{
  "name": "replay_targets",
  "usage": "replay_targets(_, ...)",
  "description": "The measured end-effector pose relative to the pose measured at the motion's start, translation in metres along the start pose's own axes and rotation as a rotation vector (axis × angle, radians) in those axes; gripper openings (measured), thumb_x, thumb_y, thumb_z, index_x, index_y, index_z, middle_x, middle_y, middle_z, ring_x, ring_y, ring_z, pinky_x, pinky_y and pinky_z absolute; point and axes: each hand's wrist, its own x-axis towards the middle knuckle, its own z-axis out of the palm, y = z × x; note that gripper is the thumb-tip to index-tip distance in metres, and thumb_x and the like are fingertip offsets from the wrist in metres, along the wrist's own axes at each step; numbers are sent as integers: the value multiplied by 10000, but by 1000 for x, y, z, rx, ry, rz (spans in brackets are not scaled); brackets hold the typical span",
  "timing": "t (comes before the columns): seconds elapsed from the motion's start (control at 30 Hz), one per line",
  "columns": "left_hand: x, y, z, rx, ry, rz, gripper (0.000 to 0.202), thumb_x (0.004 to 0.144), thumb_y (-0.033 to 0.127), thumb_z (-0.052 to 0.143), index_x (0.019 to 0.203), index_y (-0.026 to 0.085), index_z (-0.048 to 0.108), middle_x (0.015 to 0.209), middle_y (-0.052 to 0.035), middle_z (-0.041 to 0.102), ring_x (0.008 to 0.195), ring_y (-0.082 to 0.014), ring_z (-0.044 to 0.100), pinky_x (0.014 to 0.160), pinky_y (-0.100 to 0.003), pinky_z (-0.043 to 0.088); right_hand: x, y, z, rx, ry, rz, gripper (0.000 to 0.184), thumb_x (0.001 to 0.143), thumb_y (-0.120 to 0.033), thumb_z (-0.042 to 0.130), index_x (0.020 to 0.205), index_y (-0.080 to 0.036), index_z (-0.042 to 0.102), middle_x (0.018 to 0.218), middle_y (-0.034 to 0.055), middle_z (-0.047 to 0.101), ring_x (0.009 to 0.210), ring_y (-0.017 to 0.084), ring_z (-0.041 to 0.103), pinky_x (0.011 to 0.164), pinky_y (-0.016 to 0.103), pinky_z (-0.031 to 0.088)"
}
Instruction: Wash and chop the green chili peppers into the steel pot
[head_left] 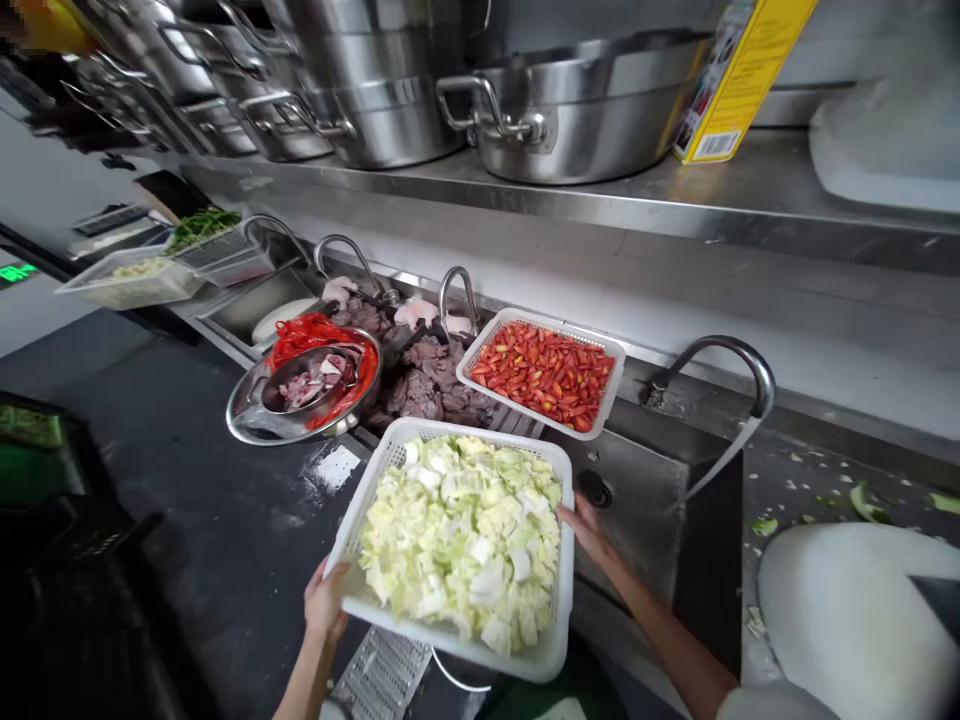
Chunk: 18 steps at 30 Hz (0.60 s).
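Note:
A white perforated plastic basket (566,600) full of chopped cabbage (457,530) is held up in front of me, slightly tilted. My left hand (326,600) grips its left side near the lower corner, thumb over the rim. On the opposite side, my right hand (587,532) is closed on the rim, its other fingers hidden under the basket. Water runs from a curved tap (750,375) into the sink basin (637,470) to the right. Just beyond the cabbage, a second white basket (469,370) of cut red peppers (547,370) rests across the sink edge.
A steel bowl (244,425) with red strips and a smaller pan of meat stands left. Dark meat (427,380) fills the middle sinks. Steel pots (585,120) line the shelf (600,205) above. A round white cutting board (847,610) lies right among scraps.

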Motion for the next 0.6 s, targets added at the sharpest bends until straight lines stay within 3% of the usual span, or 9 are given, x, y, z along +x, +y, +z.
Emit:
replay_targets(0.17, 18, 22, 43, 91, -31, -35, 353, 547, 153, 690, 897, 150, 643, 619, 13, 667, 509, -180, 621, 517, -258, 494, 8, -18, 2, 25, 44, 23, 501, 682, -613, 769, 976, -212, 707, 930, 74, 742, 957, 315, 668, 808, 381, 551)
replay_targets(0.3, 30, 42, 54, 259, -267, -49, 401, 575, 246, 737, 953, 128, 677, 693, -30, 703, 610, -212, 659, 559, -272, 498, 9, -29, -18, 9, 17, 86, 433, 789, -637, 685, 917, -224, 717, 912, 61, 738, 910, 281, 690, 742, 341, 563)
replay_targets(0.37, 40, 59, 56, 385, -317, 33, 409, 602, 332, 741, 956, 131, 698, 800, -53, 728, 703, -222, 671, 572, -260, 485, 19, -32, -42, 11, 134, 197, 490, 801, -687, 631, 874, -209, 709, 863, 74, 728, 759, 244, 692, 638, 327, 564)
replay_targets(0.43, 52, 82, 70, 503, -222, 243, 403, 631, 396, 724, 947, 146, 713, 946, -64, 740, 822, -222, 669, 599, -239, 471, 40, -35, -70, 23, 335, 285, 512, 746, -693, 663, 869, -197, 694, 847, 89, 722, 652, 218, 675, 553, 317, 557)
replay_targets(0.5, 62, 109, 105, 575, -156, 478, 397, 665, 426, 706, 958, 158, 712, 1052, -67, 734, 926, -222, 657, 670, -231, 480, 74, -40, -97, 60, 465, 296, 479, 712, -629, 709, 924, -201, 676, 925, 103, 730, 661, 215, 686, 544, 323, 572)
replay_targets(0.6, 64, 139, 202, 700, -331, 667, 371, 734, 418, 663, 984, 146, 700, 1029, -90, 741, 944, -229, 666, 803, -269, 513, 136, -53, -119, 91, 488, 269, 391, 721, -532, 697, 920, -202, 630, 973, 100, 726, 698, 219, 696, 565, 332, 580)
